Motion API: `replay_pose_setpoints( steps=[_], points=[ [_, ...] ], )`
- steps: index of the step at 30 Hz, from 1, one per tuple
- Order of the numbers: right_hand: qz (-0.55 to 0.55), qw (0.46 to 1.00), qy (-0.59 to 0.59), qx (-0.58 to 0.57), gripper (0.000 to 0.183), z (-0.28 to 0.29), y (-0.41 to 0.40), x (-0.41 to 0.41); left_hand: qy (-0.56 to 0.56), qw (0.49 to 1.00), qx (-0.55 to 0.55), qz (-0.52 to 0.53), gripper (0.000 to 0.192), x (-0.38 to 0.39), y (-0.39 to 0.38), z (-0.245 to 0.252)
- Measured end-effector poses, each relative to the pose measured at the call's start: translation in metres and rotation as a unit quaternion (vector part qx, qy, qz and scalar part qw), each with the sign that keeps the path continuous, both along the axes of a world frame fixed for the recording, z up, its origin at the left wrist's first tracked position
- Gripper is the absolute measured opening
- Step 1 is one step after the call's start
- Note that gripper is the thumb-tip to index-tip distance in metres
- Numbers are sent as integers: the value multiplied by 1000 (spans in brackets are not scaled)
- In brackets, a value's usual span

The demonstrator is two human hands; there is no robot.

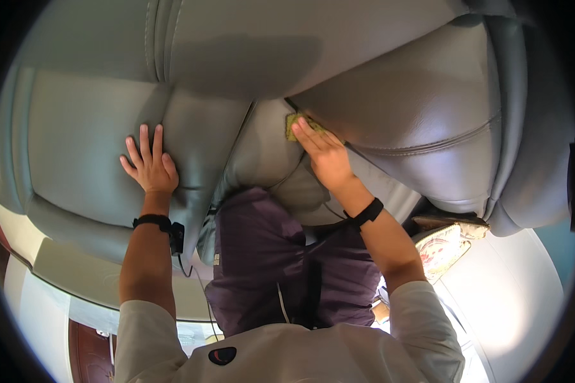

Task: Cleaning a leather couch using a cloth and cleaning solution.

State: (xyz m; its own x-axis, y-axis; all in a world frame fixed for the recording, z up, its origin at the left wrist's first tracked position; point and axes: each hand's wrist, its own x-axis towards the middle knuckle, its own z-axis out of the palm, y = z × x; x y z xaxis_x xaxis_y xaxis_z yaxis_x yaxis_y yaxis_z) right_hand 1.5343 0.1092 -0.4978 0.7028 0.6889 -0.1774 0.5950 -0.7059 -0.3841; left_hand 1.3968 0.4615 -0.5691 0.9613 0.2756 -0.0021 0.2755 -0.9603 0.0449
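Note:
With the fingers together, my right hand (329,155) presses a folded yellow-green cloth (292,125) against the grey leather sofa. The cloth lies at the seam between a narrow seat section (268,139) and a large padded cushion (426,95) on the right. Part of it is hidden under my fingers. My left hand (151,165) holds nothing; it rests flat, fingers spread, on the left seat cushion (86,129). Each wrist wears a black strap, and a small device with a cable sits on the left one (176,237).
The sofa backrest (249,48) rises beyond both hands. My knees, in dark purple trousers (258,239), are against the seat front. A patterned zip pouch (443,251) and a brown item (469,227) lie at the right. A thin cable (203,292) hangs beside my left leg.

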Motion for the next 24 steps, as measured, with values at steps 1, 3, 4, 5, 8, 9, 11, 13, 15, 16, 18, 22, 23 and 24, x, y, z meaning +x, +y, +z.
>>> replay_pose_setpoints(
  steps=[1,3,4,5,8,9,11,13,15,16,18,22,23,24],
  points=[
    [-1,1000,-2,1,53,6,-4,7,-2,1000,1,-1,53,-2,1,-3],
    [-56,990,100,85,45,37,-12,13,-10,1000,4,-12,53,-2,-1,-11],
    [-152,971,149,112,39,75,-2,22,-7,1000,3,-13,54,-6,2,-7],
    [-246,939,198,137,34,115,10,29,3,1000,3,-12,54,-13,6,-1],
    [-401,851,-101,323,22,176,-23,48,9,1000,12,-3,54,-15,11,7],
    [-374,804,-138,441,22,194,0,72,13,1000,8,0,54,-13,8,3],
    [-291,821,-349,347,27,199,3,110,18,1000,-3,-8,54,-10,5,-1],
    [-191,892,-338,231,31,173,23,133,17,1000,-2,-11,54,-14,9,0],
    [-125,918,-350,140,34,140,43,141,13,1000,1,-10,54,-15,11,-2],
    [-125,917,-351,142,34,138,49,141,3,1000,4,-19,54,-13,10,-3],
    [-147,895,-415,75,49,134,55,137,6,1000,-2,-27,54,-14,7,-2],
    [-99,907,-405,49,48,134,53,125,-6,1000,-15,-12,54,-15,12,-5],
    [-82,929,-361,4,40,139,56,119,-1,1000,-12,-16,54,-17,12,-5],
    [-66,945,-319,-40,32,142,59,115,-9,1000,-13,-15,54,-16,12,-6]
  ],
)
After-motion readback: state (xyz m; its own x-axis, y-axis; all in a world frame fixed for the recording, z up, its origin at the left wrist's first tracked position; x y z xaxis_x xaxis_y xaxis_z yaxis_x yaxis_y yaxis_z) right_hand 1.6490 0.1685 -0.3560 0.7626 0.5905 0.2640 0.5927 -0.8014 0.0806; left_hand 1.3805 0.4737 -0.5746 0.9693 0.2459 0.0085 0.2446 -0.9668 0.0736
